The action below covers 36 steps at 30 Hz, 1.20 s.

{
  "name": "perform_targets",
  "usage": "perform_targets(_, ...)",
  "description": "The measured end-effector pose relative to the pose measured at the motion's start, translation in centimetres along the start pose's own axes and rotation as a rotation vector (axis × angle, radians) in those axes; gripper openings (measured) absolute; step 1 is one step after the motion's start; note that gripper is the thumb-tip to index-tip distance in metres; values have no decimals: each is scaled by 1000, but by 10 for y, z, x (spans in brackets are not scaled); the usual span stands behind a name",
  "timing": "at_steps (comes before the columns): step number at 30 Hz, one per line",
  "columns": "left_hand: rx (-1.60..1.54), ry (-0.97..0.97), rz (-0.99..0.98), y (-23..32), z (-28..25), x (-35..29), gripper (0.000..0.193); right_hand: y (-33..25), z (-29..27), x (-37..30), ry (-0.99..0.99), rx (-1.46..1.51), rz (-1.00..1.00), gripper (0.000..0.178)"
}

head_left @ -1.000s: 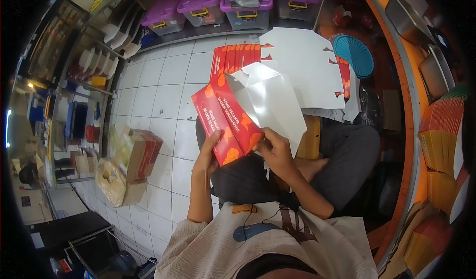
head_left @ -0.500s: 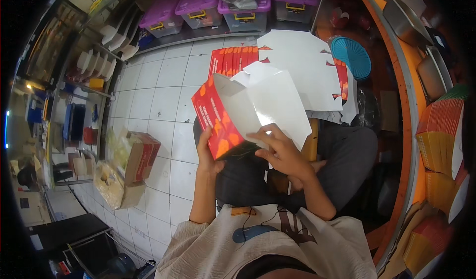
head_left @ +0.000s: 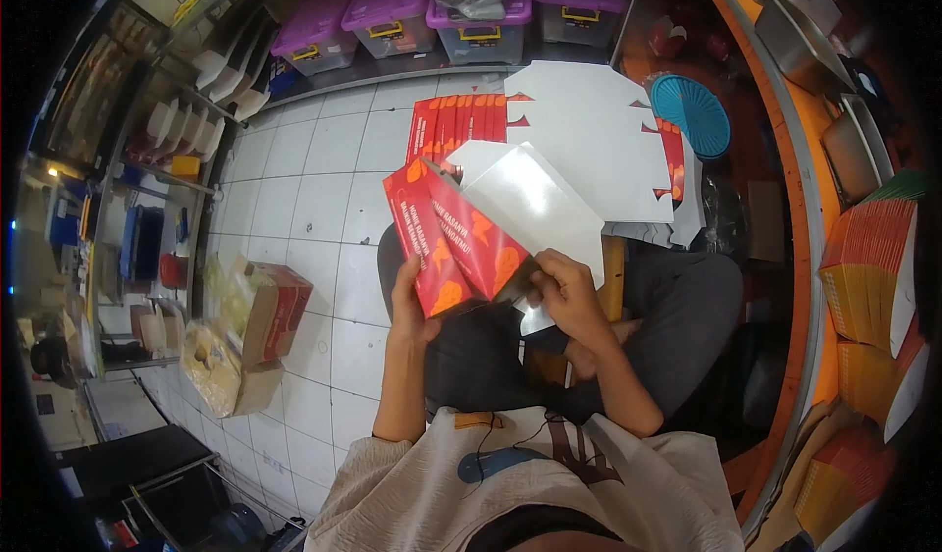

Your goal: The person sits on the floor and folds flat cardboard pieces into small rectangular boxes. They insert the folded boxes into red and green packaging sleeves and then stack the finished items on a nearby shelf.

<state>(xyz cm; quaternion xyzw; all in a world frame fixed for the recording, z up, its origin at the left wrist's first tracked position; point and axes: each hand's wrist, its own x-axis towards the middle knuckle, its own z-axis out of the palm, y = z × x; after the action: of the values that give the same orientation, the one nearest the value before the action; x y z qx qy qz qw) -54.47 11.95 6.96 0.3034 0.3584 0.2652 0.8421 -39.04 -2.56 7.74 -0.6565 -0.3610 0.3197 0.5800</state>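
Note:
Over my lap I hold a partly folded red and white cardboard food box (head_left: pixel 471 233), tilted, its red panels with orange spots facing up. My left hand (head_left: pixel 413 302) grips its left red side near the lower corner. My right hand (head_left: pixel 569 297) is closed on the box's lower right edge, at the end of a red panel. A wide glossy white flap (head_left: pixel 540 194) stands out on the far right side. Just beyond lies a stack of flat white box blanks (head_left: pixel 589 130), with a row of red blanks (head_left: pixel 456 125) to its left.
A turquoise round lid (head_left: pixel 692 115) lies right of the stack. Purple-lidded tubs (head_left: pixel 481 37) line the back. On the left floor are an open carton (head_left: pixel 280 312) and plastic-wrapped goods (head_left: pixel 216 366). Nested red boxes (head_left: pixel 868 267) fill the right shelf.
The box's inside faced up before; now a red panel is folded over it. My right hand has gone from open fingers at the panel's edge to a closed grip.

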Motion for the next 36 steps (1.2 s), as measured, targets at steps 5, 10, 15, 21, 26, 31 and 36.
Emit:
perform_targets(5,-38,28,-17,3,3,3,56,2,3,-4,30,-40,-101,12)
perform_targets(10,-17,-2,-12,6,-3,3,59,3,-5,-8,18,-113,-83,21)
perform_targets(15,85,-38,-21,-6,3,2,60,18,7,-4,118,-44,-51,22)
perform_targets(21,29,-126,-142,-9,-7,-1,65,-1,0,-2,58,-106,-153,24)
perform_targets(26,24,-205,-161,-12,0,-1,74,10,14,-1,301,-99,-59,23)
perform_targets(31,14,-24,-20,-18,25,-10,65,19,34,-4,451,-113,-42,21)
perform_targets(36,40,-92,-63,-11,31,-3,62,28,27,2,535,12,-39,20)
